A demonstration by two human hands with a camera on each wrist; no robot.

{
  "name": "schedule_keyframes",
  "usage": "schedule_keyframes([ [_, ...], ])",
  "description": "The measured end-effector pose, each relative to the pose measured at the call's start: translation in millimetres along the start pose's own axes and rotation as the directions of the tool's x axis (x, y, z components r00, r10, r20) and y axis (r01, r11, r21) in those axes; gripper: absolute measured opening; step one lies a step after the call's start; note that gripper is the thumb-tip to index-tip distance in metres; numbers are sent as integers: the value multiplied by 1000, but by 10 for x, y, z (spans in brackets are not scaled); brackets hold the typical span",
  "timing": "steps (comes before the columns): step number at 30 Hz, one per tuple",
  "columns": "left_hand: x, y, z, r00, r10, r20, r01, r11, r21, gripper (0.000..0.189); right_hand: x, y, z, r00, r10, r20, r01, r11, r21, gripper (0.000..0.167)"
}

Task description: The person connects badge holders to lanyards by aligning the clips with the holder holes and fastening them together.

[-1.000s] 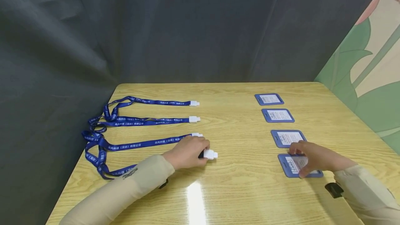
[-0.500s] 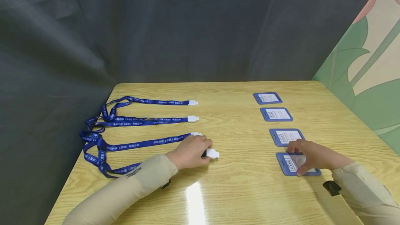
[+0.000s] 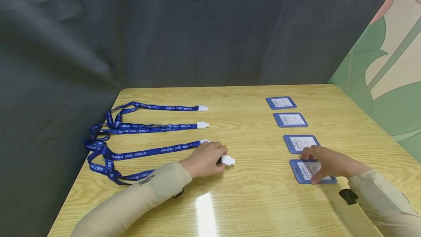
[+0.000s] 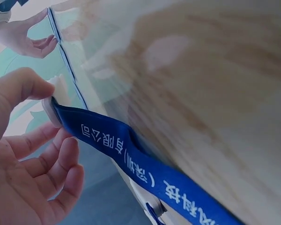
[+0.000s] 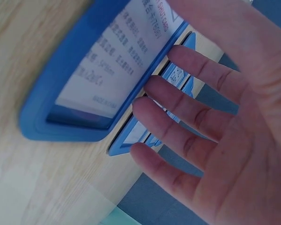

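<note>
My left hand (image 3: 205, 159) pinches the white clip (image 3: 228, 160) of the nearest blue lanyard (image 3: 139, 175) between thumb and fingers. White lettering runs along the ribbon (image 4: 131, 152) in the left wrist view, where it trails from the clip. At the right, my right hand (image 3: 332, 164) spans the nearest blue card holder (image 3: 298, 173), thumb on the near long edge and fingertips at the far one. That card holder (image 5: 65, 103) lies flat on the table. The fingers (image 5: 178, 129) show fairly straight in the right wrist view; the thumb tip is outside that view.
Three more lanyards, one with its white clip (image 3: 203, 125) showing, lie behind the left hand, their loops bunched at the left. Three other card holders, including one (image 3: 291, 120), line up behind the right hand. A dark curtain (image 3: 210, 28) borders the wooden table (image 3: 256, 200).
My left hand has slid a little to the right with the lanyard's clip, drawing the ribbon along. The right hand keeps its pose at the card holder; the head view has shifted slightly.
</note>
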State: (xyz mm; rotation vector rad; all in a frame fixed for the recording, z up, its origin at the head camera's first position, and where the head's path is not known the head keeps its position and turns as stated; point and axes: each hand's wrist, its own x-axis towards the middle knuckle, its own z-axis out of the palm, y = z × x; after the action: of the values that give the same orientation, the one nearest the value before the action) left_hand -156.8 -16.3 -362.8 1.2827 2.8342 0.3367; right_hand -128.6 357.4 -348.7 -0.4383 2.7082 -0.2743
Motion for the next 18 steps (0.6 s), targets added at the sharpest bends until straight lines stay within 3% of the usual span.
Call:
schedule_keyframes([
  [18,135,73,-7,1000,7,2,-7,999,-31,20,-42,30,-26,1000,-16,-18,15,1000,-19,68],
])
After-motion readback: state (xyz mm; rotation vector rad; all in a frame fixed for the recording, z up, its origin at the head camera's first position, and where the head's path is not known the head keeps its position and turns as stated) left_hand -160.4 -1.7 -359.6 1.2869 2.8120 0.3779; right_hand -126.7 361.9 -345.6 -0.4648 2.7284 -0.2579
